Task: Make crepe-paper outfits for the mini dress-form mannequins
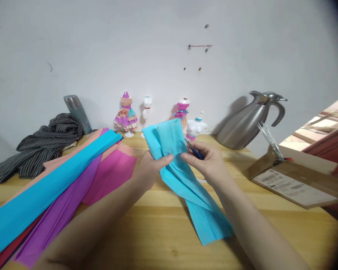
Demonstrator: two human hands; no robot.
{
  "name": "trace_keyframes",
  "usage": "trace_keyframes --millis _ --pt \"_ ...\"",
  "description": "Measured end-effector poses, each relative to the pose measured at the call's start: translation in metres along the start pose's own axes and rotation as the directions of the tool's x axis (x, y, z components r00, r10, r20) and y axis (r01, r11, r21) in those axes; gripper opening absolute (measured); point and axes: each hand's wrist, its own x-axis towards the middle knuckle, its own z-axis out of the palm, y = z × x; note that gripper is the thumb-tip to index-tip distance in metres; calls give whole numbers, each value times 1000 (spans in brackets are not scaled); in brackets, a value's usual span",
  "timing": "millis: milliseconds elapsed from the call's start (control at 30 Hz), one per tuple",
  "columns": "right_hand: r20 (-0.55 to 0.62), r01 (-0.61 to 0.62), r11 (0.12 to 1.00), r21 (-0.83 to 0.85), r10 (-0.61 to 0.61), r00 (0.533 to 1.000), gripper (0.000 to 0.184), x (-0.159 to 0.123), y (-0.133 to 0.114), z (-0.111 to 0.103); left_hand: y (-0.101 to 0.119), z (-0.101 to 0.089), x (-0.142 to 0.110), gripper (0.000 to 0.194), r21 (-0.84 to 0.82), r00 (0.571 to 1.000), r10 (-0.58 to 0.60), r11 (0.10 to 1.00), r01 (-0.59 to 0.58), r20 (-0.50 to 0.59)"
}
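A folded strip of turquoise crepe paper (pixel 186 176) is held up over the table, its lower end hanging down toward the right. My left hand (pixel 154 165) is closed on its left edge, thumb lying on the front. At the right edge, my right hand (pixel 205 159) has its thumb at the paper and its fingers around small scissors (pixel 195 150) with dark blue handles. Their blade tips point up and left beside the paper; whether the blades are apart cannot be made out. Behind the paper stand small mannequins, one in a layered paper dress (pixel 126 114) and a bare white one (pixel 147 107).
Long crepe paper sheets (pixel 53 187) in blue, purple, pink and peach lie at left, near a striped cloth (pixel 50 138) and a flask (pixel 78 114). At right are a steel jug (pixel 242 123) and a cardboard box (pixel 295 180) with thin sticks. A wall (pixel 101 48) closes the back.
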Motion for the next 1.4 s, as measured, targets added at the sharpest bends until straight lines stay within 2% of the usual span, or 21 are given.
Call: trace_keyframes --millis 167,300,433,767,967,1033,1100,1167,1267,1400 --pt "10 -23 1000 7 23 1000 23 2 3 -1 6 -4 2 38 41 999 -46 998 45 21" --pt "25 -40 999 -14 40 999 25 3 7 -3 11 -6 6 44 19 998 -59 998 59 -26" --pt "-14 -26 1000 -9 26 1000 27 4 9 -2 11 -7 8 45 37 997 -69 997 70 -38" --pt "-60 -63 997 44 66 996 31 5 18 7 13 -9 13 41 198 975 1 979 44 -222" --pt "-132 -52 998 39 57 990 34 4 28 15 11 -9 14 42 170 985 -84 979 110 -149" --pt "-144 -31 999 21 34 989 34 3 27 16 11 -10 15 44 161 983 -97 979 122 -155" --pt "-118 -6 1000 0 6 993 32 1 25 16 11 -12 16 46 149 980 -86 982 113 -178" --pt "-43 16 1000 -17 -17 999 25 1 23 17 11 -15 17 47 150 981 -72 984 99 -179" --pt "52 15 999 -29 -13 999 19 1 24 17 11 -17 17 48 163 989 -73 982 95 -131" --pt "47 -29 999 -36 31 998 24 2 27 16 10 -18 18 48 172 992 -72 981 90 -107"
